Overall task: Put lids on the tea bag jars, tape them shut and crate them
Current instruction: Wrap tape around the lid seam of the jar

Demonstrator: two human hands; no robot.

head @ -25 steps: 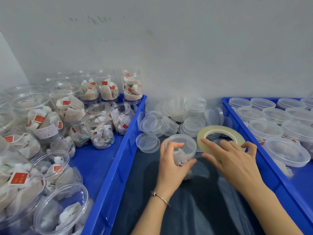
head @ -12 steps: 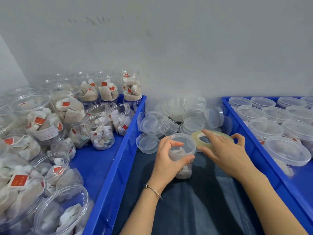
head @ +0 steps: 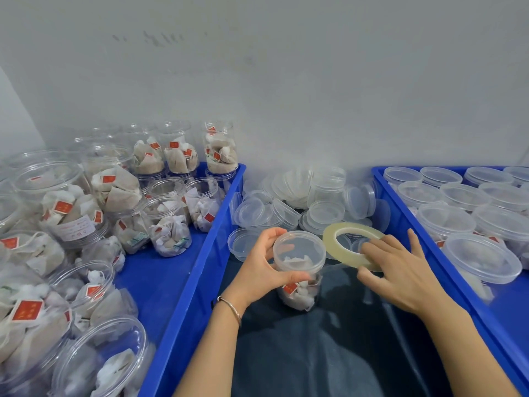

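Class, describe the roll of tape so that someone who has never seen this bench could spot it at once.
Look between the two blue crates, just in front of the heap of loose clear lids. Under the right hand lies the roll of tape: an open yellowish ring, unlike the colourless closed discs around it.

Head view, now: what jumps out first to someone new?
At centre, the left hand grips a lidded tea bag jar while the right hand rests on a tape roll beside it. Blue crates flank them: open jars in the left crate, lidded ones in the right crate.
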